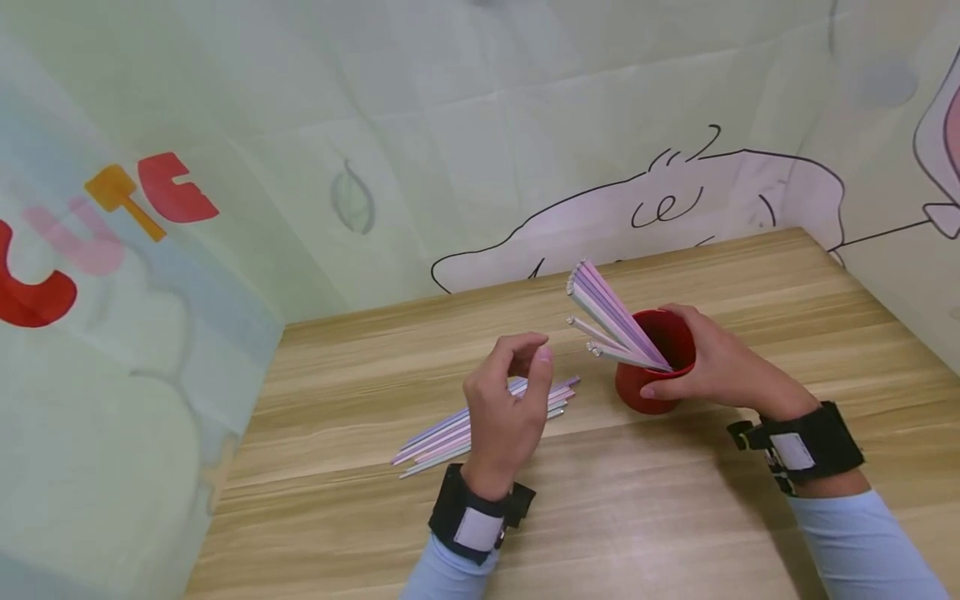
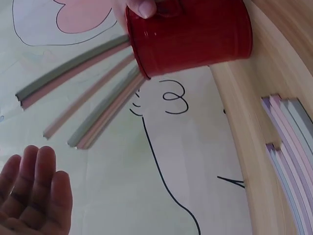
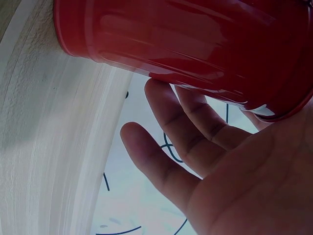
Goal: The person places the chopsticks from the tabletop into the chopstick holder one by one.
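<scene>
One red cup sits to the right on the table, gripped near its rim by the right hand, thumb in front and fingers around the far side. At least six sticks lean leftward out of it, one standing apart from the others. Several more, too overlapped to count exactly, form one loose pile behind the left hand, whose fingers bend loosely and hold nothing. Two black wristbands show, plus four letters on the backdrop.
</scene>
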A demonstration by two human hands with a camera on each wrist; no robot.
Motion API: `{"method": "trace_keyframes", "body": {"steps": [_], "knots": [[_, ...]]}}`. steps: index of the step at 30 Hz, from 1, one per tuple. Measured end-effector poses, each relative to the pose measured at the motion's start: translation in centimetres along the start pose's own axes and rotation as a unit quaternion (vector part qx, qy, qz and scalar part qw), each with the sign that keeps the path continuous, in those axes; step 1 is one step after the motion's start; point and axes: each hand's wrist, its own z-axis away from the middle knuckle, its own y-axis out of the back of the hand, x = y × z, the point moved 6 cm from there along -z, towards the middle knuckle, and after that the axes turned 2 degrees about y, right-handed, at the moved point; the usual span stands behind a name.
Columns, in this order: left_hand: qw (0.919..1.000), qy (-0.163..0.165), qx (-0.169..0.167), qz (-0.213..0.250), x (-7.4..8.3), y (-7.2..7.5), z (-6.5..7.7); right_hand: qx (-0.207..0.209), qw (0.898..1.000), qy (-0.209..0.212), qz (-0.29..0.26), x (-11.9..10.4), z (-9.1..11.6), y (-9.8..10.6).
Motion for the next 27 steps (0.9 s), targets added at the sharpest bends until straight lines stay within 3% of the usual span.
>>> {"method": "trace_keyframes", "body": {"steps": [6,19,23,27], "knots": [[0.9996,0.013,-0.007,-0.025,-0.9,1.0,0.2,0.003,1.0,0.0,0.0,-0.3,0.1,0.0],[0.9884,0.024,-0.105,-0.107,-2.9,1.5,1.7,-0.001,1.0,0.011,-0.015,-0.1,0.2,0.0],[0.9795,0.025,-0.134,-0.148,-3.5,1.5,2.4,0.001,1.0,0.013,-0.015,0.0,0.1,-0.1],[0.9627,0.033,-0.175,-0.204,-4.2,1.4,3.2,0.002,1.0,0.012,-0.008,0.0,0.0,-0.1]]}}
